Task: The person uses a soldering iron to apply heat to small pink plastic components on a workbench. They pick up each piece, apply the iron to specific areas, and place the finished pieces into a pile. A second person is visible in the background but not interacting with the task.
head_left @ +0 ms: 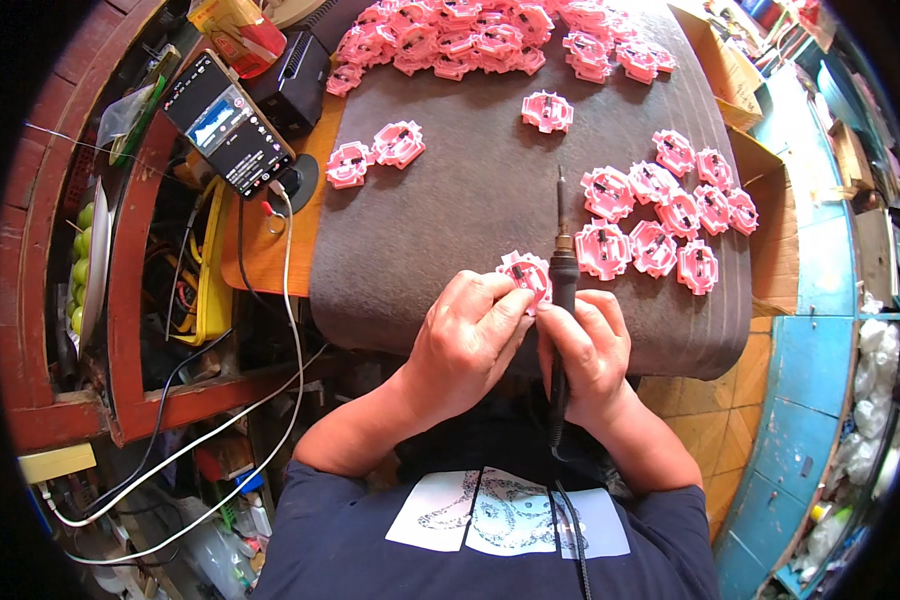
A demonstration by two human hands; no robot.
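My left hand (470,345) has its fingers closed on a pink plastic piece (522,272) with dark parts in its middle, above the near part of a dark grey mat (450,200). My right hand (590,355) grips a soldering iron (564,262) with a black handle, its metal tip pointing away from me. The right thumb is beside that pink piece; whether it presses on it I cannot tell. Right of the iron lies a group of several similar pink pieces (655,245).
More pink pieces (440,40) are heaped at the mat's far end. To the left are a phone (232,128) on a stand, white cables (290,260), a black box (295,85) and a plate (95,260) of green round items. Cardboard boxes (782,225) and blue cabinets (800,420) line the right.
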